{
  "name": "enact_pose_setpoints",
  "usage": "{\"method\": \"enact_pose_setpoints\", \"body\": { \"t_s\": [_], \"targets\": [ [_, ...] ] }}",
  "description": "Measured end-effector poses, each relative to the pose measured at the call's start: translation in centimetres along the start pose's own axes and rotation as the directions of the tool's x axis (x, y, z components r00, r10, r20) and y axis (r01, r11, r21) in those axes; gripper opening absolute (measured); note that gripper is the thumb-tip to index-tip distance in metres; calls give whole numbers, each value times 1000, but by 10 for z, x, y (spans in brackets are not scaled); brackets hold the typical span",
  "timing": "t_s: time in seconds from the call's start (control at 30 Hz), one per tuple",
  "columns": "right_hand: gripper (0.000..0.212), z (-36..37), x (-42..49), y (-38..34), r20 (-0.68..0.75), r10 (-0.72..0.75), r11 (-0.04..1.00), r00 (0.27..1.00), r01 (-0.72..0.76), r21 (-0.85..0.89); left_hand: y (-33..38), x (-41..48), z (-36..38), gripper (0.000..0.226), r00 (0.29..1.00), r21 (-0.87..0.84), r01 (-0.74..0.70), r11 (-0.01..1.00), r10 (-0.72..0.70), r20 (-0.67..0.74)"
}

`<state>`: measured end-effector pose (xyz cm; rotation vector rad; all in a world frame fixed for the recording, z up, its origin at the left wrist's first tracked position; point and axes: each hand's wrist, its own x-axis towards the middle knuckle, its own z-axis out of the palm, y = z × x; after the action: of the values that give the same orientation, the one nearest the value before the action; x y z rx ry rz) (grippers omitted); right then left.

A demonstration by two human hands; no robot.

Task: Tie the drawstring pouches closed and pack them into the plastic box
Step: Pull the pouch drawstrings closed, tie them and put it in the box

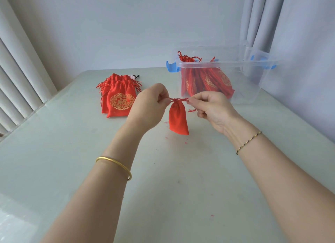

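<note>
A small red drawstring pouch [178,118] hangs above the table, its mouth gathered tight and its plain back facing me. My left hand [151,106] pinches the red drawstring [178,99] on the pouch's left side. My right hand [211,109] pinches the cord on the right side, and a frayed end sticks out under its fingers. The cord runs taut between both hands. A clear plastic box [241,90] with blue latches stands behind my right hand and holds several red pouches [208,81] standing upright.
A pile of red pouches [119,99] with a gold emblem lies flat at the far left of the pale table [72,161]. Vertical blinds run along the left edge, a curtain hangs at the right, and a wall is close behind the box.
</note>
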<state>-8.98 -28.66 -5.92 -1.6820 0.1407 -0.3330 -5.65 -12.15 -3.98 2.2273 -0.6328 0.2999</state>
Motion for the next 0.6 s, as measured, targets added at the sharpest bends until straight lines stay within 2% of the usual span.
{"method": "enact_pose_setpoints", "body": {
  "t_s": [0.13,0.23,0.3,0.37,0.47,0.53,0.6],
  "targets": [
    [25,-4,0,3,-71,-79,985,994,67,-157,-2,-1,1,8,1000,16,5,1000,-5,20],
    [17,-3,-4,0,-17,-76,959,997,68,-275,-4,-3,1,10,997,-30,53,998,-51,55],
    [10,-4,-7,-9,31,-59,957,998,66,-284,-5,-2,-1,11,996,-75,80,994,-76,45],
    [27,-3,-10,-18,77,-49,957,996,69,-281,-3,-1,-2,15,997,-115,75,991,-73,20],
    [37,9,-16,-26,117,-66,877,991,113,-467,6,-2,-1,14,998,-222,55,974,-54,11],
    [23,11,-15,-28,77,-129,805,989,149,-575,14,0,0,9,999,-277,35,960,-27,32],
    [5,3,-13,-34,46,-149,800,988,148,-582,24,5,-1,7,999,-298,9,955,6,47]
  ]
}}
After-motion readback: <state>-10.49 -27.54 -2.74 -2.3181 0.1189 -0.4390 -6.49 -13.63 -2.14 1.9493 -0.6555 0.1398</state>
